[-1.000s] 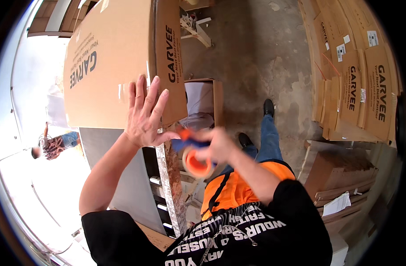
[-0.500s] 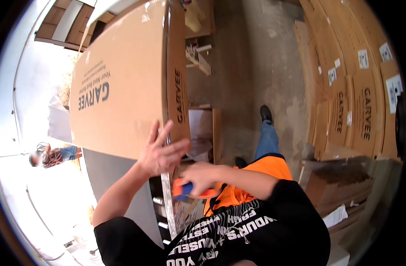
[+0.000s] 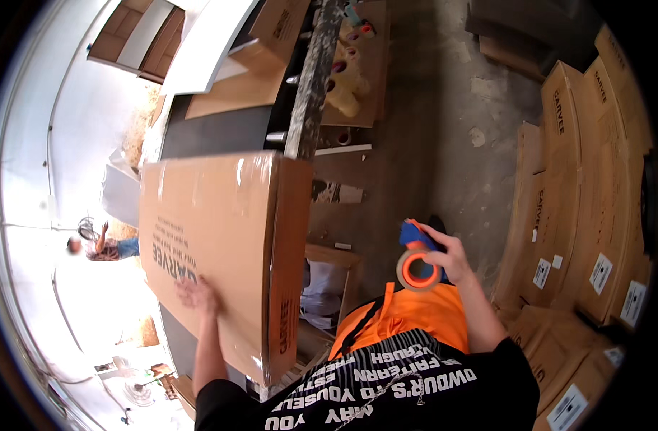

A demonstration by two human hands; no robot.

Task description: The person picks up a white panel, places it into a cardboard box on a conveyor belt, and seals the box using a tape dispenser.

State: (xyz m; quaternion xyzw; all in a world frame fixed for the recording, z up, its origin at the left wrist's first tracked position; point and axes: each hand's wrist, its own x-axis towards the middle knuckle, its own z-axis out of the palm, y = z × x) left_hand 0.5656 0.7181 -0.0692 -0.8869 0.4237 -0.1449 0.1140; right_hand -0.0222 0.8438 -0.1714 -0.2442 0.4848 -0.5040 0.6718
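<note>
A large brown cardboard box (image 3: 221, 215) lies on a dark grey conveyor belt (image 3: 228, 132), with shiny clear tape along its edges. On its top face rests my left hand (image 3: 199, 294), open, its fingers spread and somewhat blurred. My right hand (image 3: 451, 257) is closed around an orange and blue tape dispenser (image 3: 420, 267), held out to the right of the box and apart from it. A roll of tape sits in the dispenser.
Tall stacks of brown boxes (image 3: 591, 187) line the right side. Along the conveyor's metal rail (image 3: 313, 93) stands a low shelf holding several tape rolls (image 3: 343, 90). Flattened cardboard (image 3: 235, 93) lies farther up the belt. Another person (image 3: 106, 248) stands at the far left.
The box has moved nearer to me along the belt. My left hand went from its edge to its top face, and my right hand swung rightward with the tape dispenser.
</note>
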